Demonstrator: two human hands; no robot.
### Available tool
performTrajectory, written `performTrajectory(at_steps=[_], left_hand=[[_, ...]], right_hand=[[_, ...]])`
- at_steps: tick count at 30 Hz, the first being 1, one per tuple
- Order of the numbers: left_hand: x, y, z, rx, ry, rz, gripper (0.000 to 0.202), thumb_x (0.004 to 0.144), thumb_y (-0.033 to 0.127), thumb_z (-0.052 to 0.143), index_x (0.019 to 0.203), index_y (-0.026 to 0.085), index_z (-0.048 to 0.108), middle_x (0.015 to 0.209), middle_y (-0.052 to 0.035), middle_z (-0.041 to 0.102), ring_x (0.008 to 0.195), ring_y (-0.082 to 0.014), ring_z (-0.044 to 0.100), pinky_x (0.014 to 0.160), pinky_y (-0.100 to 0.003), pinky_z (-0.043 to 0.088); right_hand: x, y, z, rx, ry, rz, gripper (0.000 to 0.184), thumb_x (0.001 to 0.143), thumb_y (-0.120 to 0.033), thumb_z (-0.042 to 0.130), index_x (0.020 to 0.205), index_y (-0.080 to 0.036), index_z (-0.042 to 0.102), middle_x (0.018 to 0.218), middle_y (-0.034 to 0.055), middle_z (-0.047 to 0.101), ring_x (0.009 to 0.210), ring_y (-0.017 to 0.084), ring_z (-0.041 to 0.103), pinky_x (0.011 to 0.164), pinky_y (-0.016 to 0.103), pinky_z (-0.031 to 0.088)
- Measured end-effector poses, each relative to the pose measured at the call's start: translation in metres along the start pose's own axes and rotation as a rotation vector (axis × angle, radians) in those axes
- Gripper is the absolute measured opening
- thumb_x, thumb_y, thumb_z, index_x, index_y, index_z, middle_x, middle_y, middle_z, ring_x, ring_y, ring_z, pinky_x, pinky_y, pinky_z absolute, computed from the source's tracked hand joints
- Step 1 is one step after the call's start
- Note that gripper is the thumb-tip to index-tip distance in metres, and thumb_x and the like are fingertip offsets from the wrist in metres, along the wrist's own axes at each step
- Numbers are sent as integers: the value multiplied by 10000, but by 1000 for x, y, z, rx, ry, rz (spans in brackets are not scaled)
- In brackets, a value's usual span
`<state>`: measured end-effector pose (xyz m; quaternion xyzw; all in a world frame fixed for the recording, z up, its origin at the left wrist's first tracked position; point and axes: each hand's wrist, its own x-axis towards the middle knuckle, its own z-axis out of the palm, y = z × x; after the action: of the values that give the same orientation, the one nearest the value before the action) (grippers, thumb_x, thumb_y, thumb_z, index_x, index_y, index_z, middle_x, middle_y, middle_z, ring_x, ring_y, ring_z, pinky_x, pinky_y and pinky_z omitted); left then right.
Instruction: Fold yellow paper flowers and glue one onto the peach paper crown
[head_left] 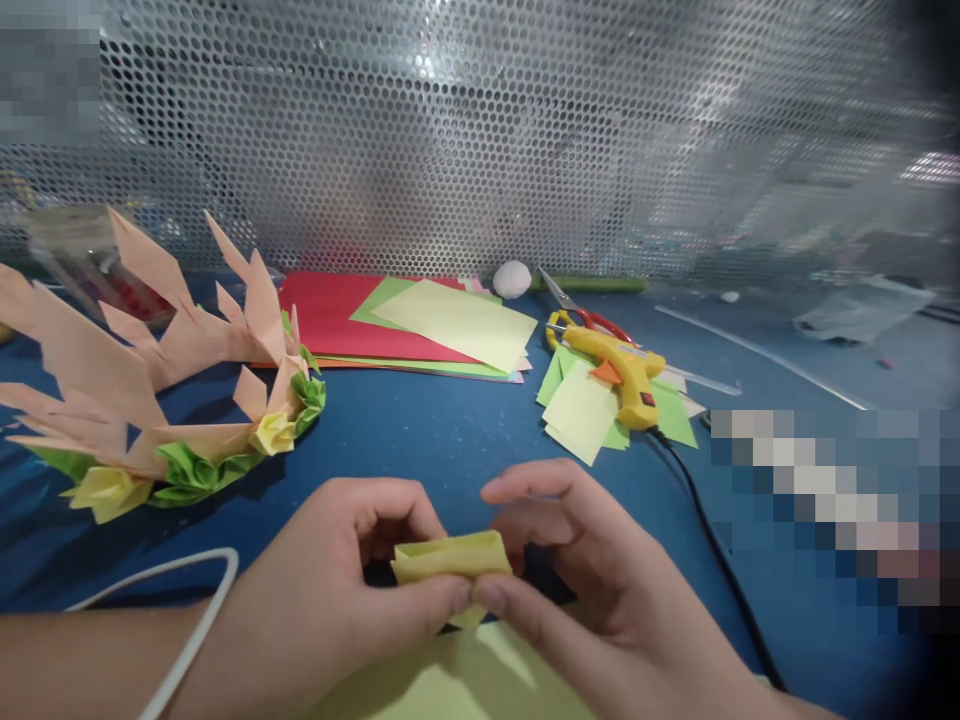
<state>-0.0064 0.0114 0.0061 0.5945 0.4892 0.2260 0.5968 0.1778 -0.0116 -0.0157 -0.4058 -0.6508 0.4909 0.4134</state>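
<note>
Both my hands meet low in the middle of the view over a blue table (420, 430). Between them is a small folded piece of yellow paper (450, 557). My left hand (337, 590) pinches its left side with thumb and curled fingers. My right hand (592, 580) pinches its right side, the thumb touching the left thumb under the paper. A larger yellow-green sheet (465, 680) lies on the table just beneath my hands.
A pink, green and yellow paper ornament (165, 400) sits at left. Coloured paper sheets (420, 325) lie at the back. A yellow glue gun (622, 370) rests on small paper squares with its black cord (720, 560) running forward. Scissors (585, 315), a white ball (511, 279), a white cable (187, 600).
</note>
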Motion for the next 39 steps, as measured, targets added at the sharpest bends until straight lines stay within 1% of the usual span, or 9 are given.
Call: performTrajectory(at_steps=[3,8,13,17,20,23,30,34,39], left_hand=[[0,-1,0,-73,-9,-19,310,708,348,717,590,188,479,530,95,426,512,-85,361,477,-194,288],[2,-5,3,-261,-15,-73,275,703,251,737,581,181,501,542,62,595,530,-95,533,545,-200,426],[4,-8,1,-249,2,-13,197,707,257,748,596,169,610,550,62,610,557,-102,590,565,-189,472],[4,-6,-3,-272,-73,2,195,733,340,739,654,162,725,618,29,642,605,-123,593,616,-220,519],[3,-1,-4,-294,-92,8,237,719,363,763,588,167,734,574,29,623,584,-113,549,620,-209,511],[3,0,-3,-339,-68,15,250,684,423,795,626,182,763,581,20,644,597,-125,565,619,-212,513],[4,-11,-6,-414,-119,40,356,728,540,739,728,186,773,614,5,679,618,-136,609,627,-212,493],[3,-7,-7,-302,-114,7,454,729,602,697,650,156,719,595,-1,630,586,-133,548,605,-230,451],[5,-5,-9,-161,-134,71,465,725,607,684,594,161,675,548,38,491,552,-125,411,571,-239,392]], right_hand=[[1,1,1,45,45,60,234,875,-185,608,1031,-334,518,738,-68,642,692,106,608,638,195,472],[2,-1,3,43,126,35,179,835,-170,626,930,-295,541,661,-78,621,615,95,590,579,174,463],[5,-2,-1,-119,123,-61,131,815,-129,610,818,-257,584,710,-34,662,639,122,624,580,201,495],[7,-3,-4,-237,185,-213,197,787,-61,594,812,-256,608,719,-36,669,636,114,625,584,187,505],[8,-5,-5,-293,135,-328,275,757,16,560,828,-247,598,742,-40,675,658,95,630,623,166,512],[9,-7,-5,-318,48,-396,314,728,56,538,838,-230,609,790,-21,670,700,91,637,655,162,514],[11,-8,-7,-282,-3,-295,285,719,52,508,794,-210,594,757,-10,647,690,106,615,643,187,507],[11,-8,-9,-279,-23,-262,253,724,32,512,773,-204,588,727,-3,641,655,109,604,611,187,504],[10,-7,-11,-339,-90,-390,224,737,18,545,773,-198,594,734,28,647,656,117,618,606,179,519]])
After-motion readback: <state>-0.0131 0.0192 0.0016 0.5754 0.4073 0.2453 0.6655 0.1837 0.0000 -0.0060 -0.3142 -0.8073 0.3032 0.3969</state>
